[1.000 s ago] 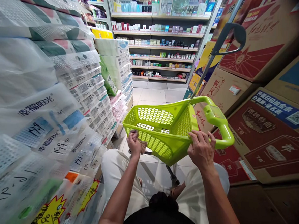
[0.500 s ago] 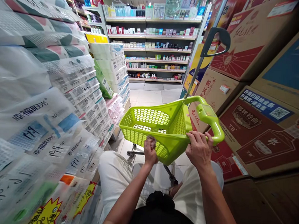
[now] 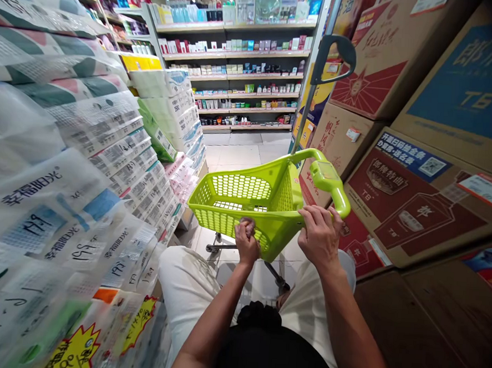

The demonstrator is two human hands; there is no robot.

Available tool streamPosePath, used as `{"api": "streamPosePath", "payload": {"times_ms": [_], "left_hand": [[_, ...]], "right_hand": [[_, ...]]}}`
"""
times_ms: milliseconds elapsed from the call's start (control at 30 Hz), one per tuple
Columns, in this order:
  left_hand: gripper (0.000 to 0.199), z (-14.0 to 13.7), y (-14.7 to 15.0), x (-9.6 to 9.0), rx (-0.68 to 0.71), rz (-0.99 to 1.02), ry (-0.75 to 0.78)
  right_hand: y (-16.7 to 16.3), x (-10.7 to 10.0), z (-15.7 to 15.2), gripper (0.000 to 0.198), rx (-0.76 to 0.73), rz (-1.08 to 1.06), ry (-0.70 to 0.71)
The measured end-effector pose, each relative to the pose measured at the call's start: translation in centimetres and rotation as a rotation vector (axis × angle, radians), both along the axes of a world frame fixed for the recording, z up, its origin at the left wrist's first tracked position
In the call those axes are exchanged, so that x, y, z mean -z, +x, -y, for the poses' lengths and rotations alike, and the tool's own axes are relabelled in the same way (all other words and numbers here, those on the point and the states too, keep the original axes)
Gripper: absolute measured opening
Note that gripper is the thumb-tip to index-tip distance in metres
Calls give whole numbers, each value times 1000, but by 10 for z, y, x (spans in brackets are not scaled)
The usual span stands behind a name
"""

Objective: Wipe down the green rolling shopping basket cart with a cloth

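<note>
A lime-green shopping cart (image 3: 285, 220) with a perforated basket stands in front of my knees, and no goods show inside it. My right hand (image 3: 320, 233) is closed over the cart's near rim, close to the base of the curved handle. My left hand (image 3: 247, 242) is closed in front of the basket's near side. A small crumpled grey-brown bit, perhaps cloth, shows at its fingers; its kind is unclear. Behind the cart rises a metal pole with a dark grey loop handle (image 3: 320, 61). The cart's dark wheeled legs show below the basket.
Stacks of wrapped tissue packs (image 3: 108, 120) line the left side closely. Large cardboard cartons (image 3: 420, 200) are piled along the right. Shelves (image 3: 237, 56) of small boxed goods and bottles stand across the far end of the tiled floor (image 3: 239, 156).
The whole view has shifted, so the shelves, cartons and cart sit farther left and slightly higher. Both hands keep their places at the cart.
</note>
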State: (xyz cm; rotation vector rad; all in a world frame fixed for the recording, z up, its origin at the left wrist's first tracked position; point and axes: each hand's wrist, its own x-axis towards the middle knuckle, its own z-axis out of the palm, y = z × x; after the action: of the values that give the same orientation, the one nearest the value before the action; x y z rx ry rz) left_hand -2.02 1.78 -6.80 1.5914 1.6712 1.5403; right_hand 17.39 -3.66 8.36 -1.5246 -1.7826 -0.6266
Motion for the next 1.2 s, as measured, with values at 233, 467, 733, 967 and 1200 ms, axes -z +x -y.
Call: {"api": "streamPosePath", "payload": {"times_ms": [233, 467, 733, 967, 1200], "left_hand": [[41, 7, 28, -13, 123, -63, -7], [35, 15, 40, -14, 166, -69, 19], [30, 15, 59, -33, 262, -25, 148], [29, 26, 43, 7, 354, -66, -28], [33, 26, 57, -9, 454, -247, 268]], "right_hand": [[5, -6, 8, 44, 28, -37, 10], [5, -3, 14, 52, 28, -69, 5], [7, -1, 21, 47, 37, -82, 28], [6, -1, 26, 45, 58, -92, 35], [-8, -4, 26, 43, 45, -100, 0]]}}
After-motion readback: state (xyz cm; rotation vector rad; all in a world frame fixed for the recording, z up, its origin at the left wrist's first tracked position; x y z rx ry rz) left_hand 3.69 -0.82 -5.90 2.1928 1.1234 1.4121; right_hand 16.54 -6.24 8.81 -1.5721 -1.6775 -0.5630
